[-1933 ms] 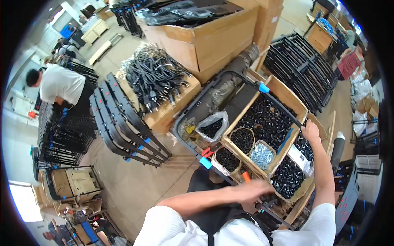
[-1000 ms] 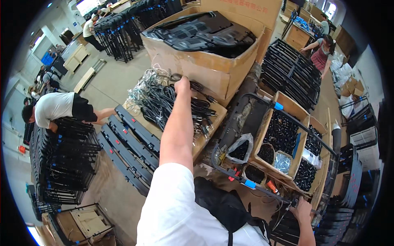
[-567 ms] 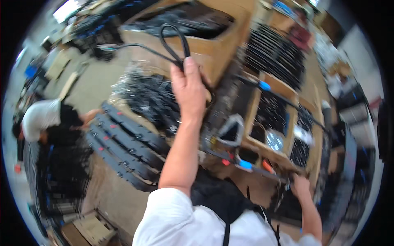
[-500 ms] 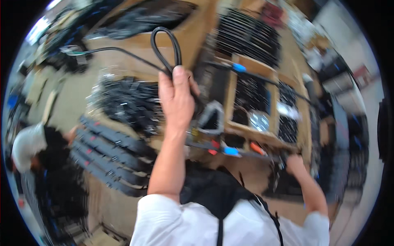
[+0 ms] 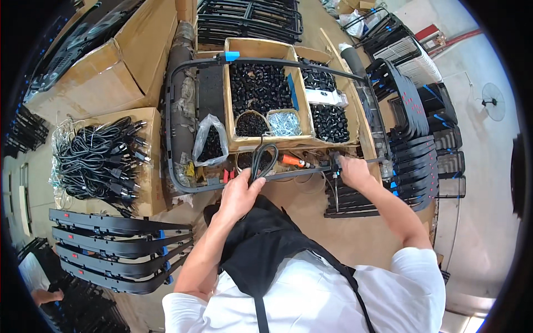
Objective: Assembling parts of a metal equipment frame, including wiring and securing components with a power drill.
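Note:
A black looped power cord (image 5: 268,158) is pinched in my left hand (image 5: 240,195), just in front of the near bar of a large black rectangular frame (image 5: 170,125) with rounded corners. My right hand (image 5: 356,172) is closed at the right part of that near bar, beside a small dark fitting with a thin cable hanging below it. What its fingers grip is too hidden to name. Between my hands an orange-handled tool (image 5: 293,161) lies just behind the bar. Blue tape (image 5: 232,56) is on the frame's far bar.
Within the frame's outline stands a cardboard box (image 5: 226,100) of small black parts and silver screws (image 5: 284,123). Bundled power cords (image 5: 100,161) fill a carton at left, above stacked curved black panels (image 5: 111,250). More frames (image 5: 411,100) stand at right; a person's hand (image 5: 49,296) shows far left.
My left hand has come down and nearer with the cord, from above the left carton to the frame's near bar. My right hand stays at the bar's right part. The view has shifted.

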Demonstrator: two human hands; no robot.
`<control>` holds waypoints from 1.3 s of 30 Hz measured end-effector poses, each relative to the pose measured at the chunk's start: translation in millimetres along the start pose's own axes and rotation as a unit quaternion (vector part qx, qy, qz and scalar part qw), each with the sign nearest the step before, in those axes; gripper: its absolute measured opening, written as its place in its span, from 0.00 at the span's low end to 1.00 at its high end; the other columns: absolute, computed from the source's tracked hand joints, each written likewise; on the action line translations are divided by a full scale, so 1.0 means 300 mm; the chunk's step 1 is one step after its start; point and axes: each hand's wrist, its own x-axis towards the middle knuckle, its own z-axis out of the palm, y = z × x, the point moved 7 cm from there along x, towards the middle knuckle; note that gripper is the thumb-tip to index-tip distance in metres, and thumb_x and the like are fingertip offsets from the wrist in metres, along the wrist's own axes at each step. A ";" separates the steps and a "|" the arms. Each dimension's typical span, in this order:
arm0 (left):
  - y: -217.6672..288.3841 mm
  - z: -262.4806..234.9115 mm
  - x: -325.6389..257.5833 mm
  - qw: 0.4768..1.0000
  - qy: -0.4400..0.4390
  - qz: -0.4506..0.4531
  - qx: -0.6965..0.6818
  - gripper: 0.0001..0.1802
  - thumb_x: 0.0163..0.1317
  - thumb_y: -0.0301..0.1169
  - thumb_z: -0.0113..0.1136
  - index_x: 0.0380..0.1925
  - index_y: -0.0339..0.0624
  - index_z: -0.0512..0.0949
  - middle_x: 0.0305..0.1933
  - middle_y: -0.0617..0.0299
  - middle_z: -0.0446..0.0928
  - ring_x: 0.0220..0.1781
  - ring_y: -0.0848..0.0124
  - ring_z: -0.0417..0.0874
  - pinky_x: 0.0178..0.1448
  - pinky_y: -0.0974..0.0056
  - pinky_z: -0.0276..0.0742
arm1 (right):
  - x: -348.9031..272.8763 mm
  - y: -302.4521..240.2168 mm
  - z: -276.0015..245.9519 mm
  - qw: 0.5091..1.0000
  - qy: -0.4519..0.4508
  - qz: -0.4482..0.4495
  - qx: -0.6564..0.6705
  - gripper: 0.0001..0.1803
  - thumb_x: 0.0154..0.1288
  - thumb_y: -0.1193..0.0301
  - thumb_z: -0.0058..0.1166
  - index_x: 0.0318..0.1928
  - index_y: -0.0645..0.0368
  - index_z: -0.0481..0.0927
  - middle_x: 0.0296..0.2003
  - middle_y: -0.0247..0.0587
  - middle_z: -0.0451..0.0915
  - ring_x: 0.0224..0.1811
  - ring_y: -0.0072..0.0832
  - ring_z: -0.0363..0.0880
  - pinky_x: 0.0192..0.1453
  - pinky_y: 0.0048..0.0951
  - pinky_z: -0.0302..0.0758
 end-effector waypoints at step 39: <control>0.045 0.000 -0.156 0.987 0.128 0.094 0.010 0.18 0.79 0.38 0.55 0.57 0.35 0.79 0.48 0.38 0.84 0.52 0.38 0.84 0.56 0.46 0.81 | 0.180 -0.384 -0.077 0.684 -0.140 0.095 0.710 0.29 0.83 0.50 0.48 0.58 0.67 0.77 0.47 0.55 0.88 0.46 0.39 0.91 0.50 0.44 0.85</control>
